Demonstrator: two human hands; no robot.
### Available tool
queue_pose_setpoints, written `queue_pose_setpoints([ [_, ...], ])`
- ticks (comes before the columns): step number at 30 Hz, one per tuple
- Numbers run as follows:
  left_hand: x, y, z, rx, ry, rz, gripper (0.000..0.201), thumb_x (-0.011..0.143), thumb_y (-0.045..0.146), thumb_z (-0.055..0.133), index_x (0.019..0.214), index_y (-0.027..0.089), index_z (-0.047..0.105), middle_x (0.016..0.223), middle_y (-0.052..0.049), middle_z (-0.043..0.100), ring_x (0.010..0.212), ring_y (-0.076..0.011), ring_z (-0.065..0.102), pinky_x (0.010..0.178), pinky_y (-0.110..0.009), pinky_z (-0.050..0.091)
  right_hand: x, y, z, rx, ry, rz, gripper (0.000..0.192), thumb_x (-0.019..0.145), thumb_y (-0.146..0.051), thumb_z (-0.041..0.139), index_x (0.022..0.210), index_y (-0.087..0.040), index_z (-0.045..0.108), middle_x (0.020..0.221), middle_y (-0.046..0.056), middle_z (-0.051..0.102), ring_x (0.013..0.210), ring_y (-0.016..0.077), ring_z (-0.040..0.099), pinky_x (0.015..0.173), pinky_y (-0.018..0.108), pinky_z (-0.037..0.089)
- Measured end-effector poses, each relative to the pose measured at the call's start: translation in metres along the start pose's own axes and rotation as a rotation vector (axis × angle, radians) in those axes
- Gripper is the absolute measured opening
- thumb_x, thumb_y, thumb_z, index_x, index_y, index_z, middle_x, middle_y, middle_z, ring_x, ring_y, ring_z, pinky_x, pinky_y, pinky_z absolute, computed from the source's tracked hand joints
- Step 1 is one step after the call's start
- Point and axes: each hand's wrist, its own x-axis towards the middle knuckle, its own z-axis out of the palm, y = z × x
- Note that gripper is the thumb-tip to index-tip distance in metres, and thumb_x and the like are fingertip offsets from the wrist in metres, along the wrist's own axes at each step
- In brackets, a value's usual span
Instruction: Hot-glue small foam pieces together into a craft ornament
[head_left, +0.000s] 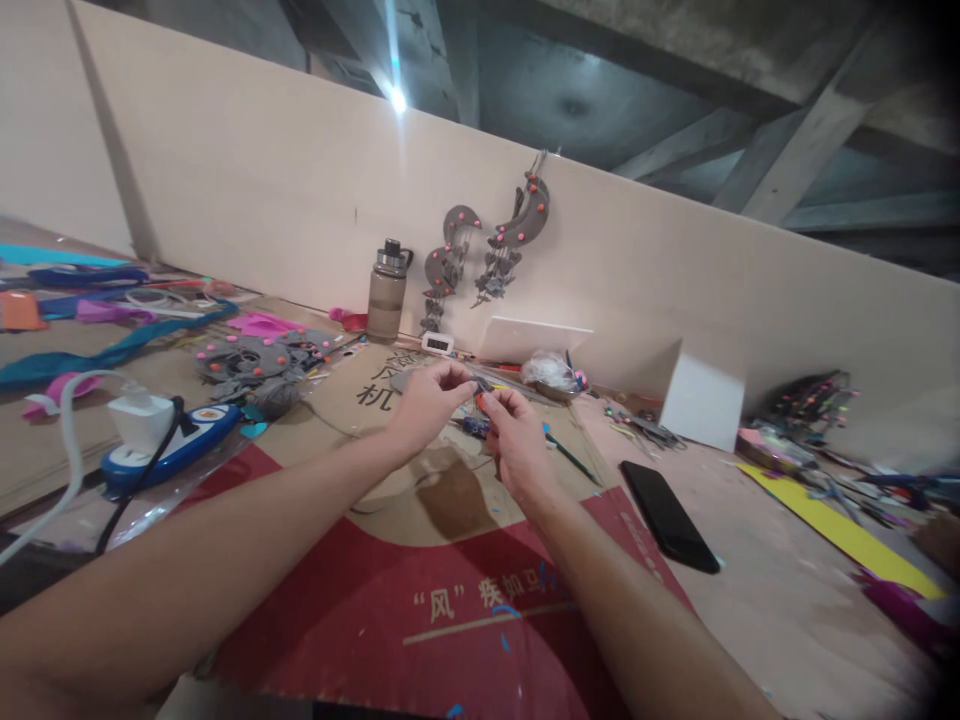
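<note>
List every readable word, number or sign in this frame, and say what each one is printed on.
"风" followed by 疾如, white print on the red cardboard sheet; the rest of that line is hidden by the right forearm.
"机", dark print on the tan part of the same sheet; the characters above it are blurred.
Small white display: unreadable.

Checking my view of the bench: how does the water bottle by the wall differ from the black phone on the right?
The water bottle stands upright against the back wall; the black phone lies flat on the table. The bottle is translucent grey-brown with a dark cap; the phone is solid glossy black. The bottle sits beyond the left hand and right hand; the phone lies nearer, right of the right forearm. Neither hand touches either.
</note>
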Motion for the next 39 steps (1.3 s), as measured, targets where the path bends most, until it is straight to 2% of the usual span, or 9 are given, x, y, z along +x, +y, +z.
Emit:
queue_pose_setpoints([
  [8,-0.001,-0.003,0.003,-0.061,-0.034,-0.027,0.012,0.073,0.026,0.059,0.070,0.015,0.056,0.063,0.003,0.049,0.058,-0.0084,0.040,0.057,-0.022,0.033,0.007,0.007,-0.005,-0.030,0.080,-0.053,0.028,0.072,-0.045,0.062,0.074,-0.019,0.054,0.062,-0.006,0.048,0.048,0.0065,0.037,0.047,0.021,0.036],
  [12,-0.001,-0.005,0.005,-0.099,-0.039,-0.046,0.011,0.072,0.025,0.060,0.069,0.015,0.056,0.063,0.003,0.049,0.057,-0.0082,0.040,0.056,-0.022,0.032,0.008,0.008,-0.006,-0.013,0.091,-0.050,0.028,0.071,-0.045,0.063,0.075,-0.019,0.054,0.065,-0.005,0.050,0.050,0.0066,0.041,0.046,0.020,0.037],
  [15,-0.002,-0.006,0.006,-0.162,-0.065,-0.072,0.012,0.071,0.026,0.061,0.070,0.016,0.056,0.062,0.004,0.047,0.055,-0.0079,0.039,0.054,-0.022,0.031,0.008,0.008,-0.007,-0.010,0.112,-0.026,0.030,0.069,-0.045,0.065,0.083,-0.020,0.056,0.065,-0.006,0.052,0.047,0.0061,0.040,0.043,0.019,0.036],
  [18,-0.002,-0.006,0.006,-0.216,-0.097,-0.108,0.013,0.071,0.027,0.061,0.070,0.015,0.056,0.061,0.003,0.047,0.054,-0.0076,0.038,0.053,-0.022,0.031,0.008,0.005,-0.008,0.008,0.088,0.000,0.035,0.068,-0.044,0.065,0.092,-0.020,0.059,0.069,-0.003,0.058,0.050,0.0079,0.046,0.043,0.020,0.038],
  [21,-0.002,-0.007,0.006,-0.246,-0.116,-0.137,0.012,0.069,0.025,0.062,0.068,0.015,0.056,0.060,0.004,0.047,0.053,-0.0072,0.038,0.052,-0.022,0.030,0.008,0.002,-0.006,0.040,0.054,0.024,0.032,0.067,-0.042,0.066,0.088,-0.018,0.061,0.070,-0.001,0.061,0.053,0.0097,0.051,0.046,0.022,0.041],
  [25,0.000,-0.010,0.006,-0.283,-0.152,-0.168,0.013,0.068,0.025,0.064,0.068,0.015,0.056,0.059,0.004,0.048,0.052,-0.0066,0.040,0.051,-0.021,0.031,0.008,0.001,-0.004,0.048,0.068,0.051,0.025,0.067,-0.038,0.065,0.081,-0.017,0.060,0.063,-0.003,0.059,0.048,0.0086,0.048,0.045,0.021,0.040],
  [29,0.002,-0.012,0.005,-0.303,-0.199,-0.248,0.017,0.066,0.026,0.068,0.076,0.013,0.061,0.063,0.001,0.054,0.053,-0.0069,0.045,0.052,-0.021,0.034,0.010,0.002,-0.005,0.054,0.095,0.073,0.024,0.065,-0.036,0.063,0.079,-0.017,0.058,0.060,-0.003,0.057,0.047,0.0089,0.048,0.042,0.021,0.038],
  [35,0.004,-0.004,-0.001,-0.444,-0.261,-0.348,0.023,0.065,0.018,0.066,0.087,0.011,0.066,0.067,-0.004,0.060,0.057,-0.0098,0.053,0.056,-0.023,0.040,0.012,0.002,-0.009,0.003,0.111,0.083,0.020,0.066,-0.035,0.061,0.076,-0.018,0.056,0.056,-0.005,0.054,0.044,0.0087,0.045,0.041,0.021,0.036],
  [39,0.003,-0.001,-0.002,-0.298,-0.242,-0.340,0.020,0.067,0.024,0.067,0.082,0.011,0.068,0.062,-0.003,0.060,0.054,-0.0100,0.052,0.054,-0.023,0.040,0.011,0.000,-0.010,-0.105,0.116,0.024,0.023,0.066,-0.037,0.061,0.079,-0.018,0.058,0.058,-0.004,0.055,0.047,0.0096,0.047,0.042,0.021,0.037],
])
